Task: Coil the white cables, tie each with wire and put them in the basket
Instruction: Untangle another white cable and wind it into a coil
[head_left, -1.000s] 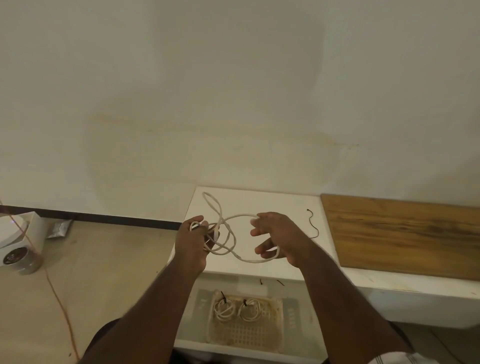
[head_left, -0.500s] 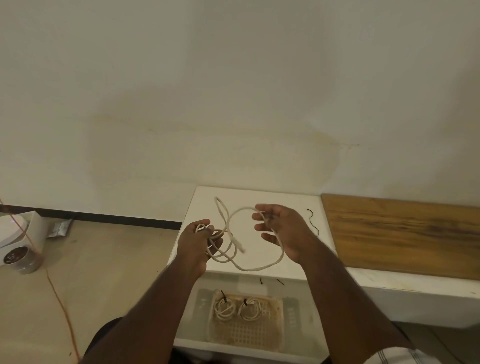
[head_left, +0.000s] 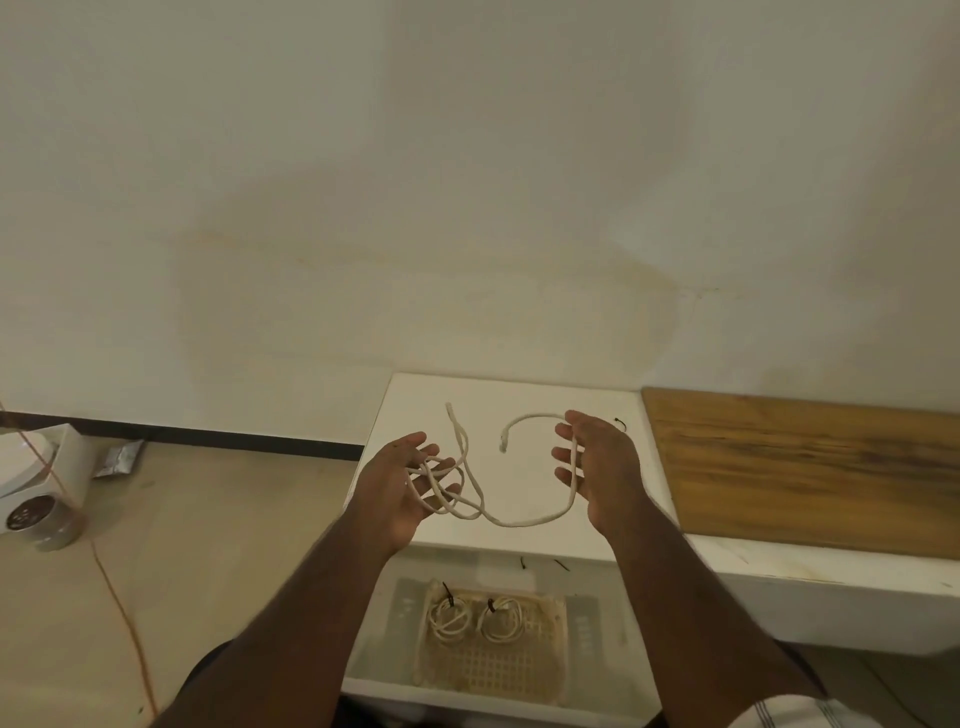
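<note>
Both hands are spreading apart and uncurling, and the white cable (head_left: 519, 519) that was looped between them is now sagging in a long slack curve. Nearest me, the basket (head_left: 550, 675) is sitting on the low shelf under the table, holding two coiled cables (head_left: 449, 618), each tied with dark wire. Above it, the left hand (head_left: 400, 483) is turning palm up with its fingers straight, several loops of the cable lying across them, one loose end sticking up toward the wall. The right hand (head_left: 597, 467) is facing inward with relaxed fingers, the cable running across its palm and arching over to a free end that is hanging between the two hands. Both hands are hovering over the white table (head_left: 509, 395). A short piece of dark wire (head_left: 620, 423) is lying on the table just beyond the right hand. Farther right, a wooden board (head_left: 810, 467) is resting on the table against the wall.
</note>
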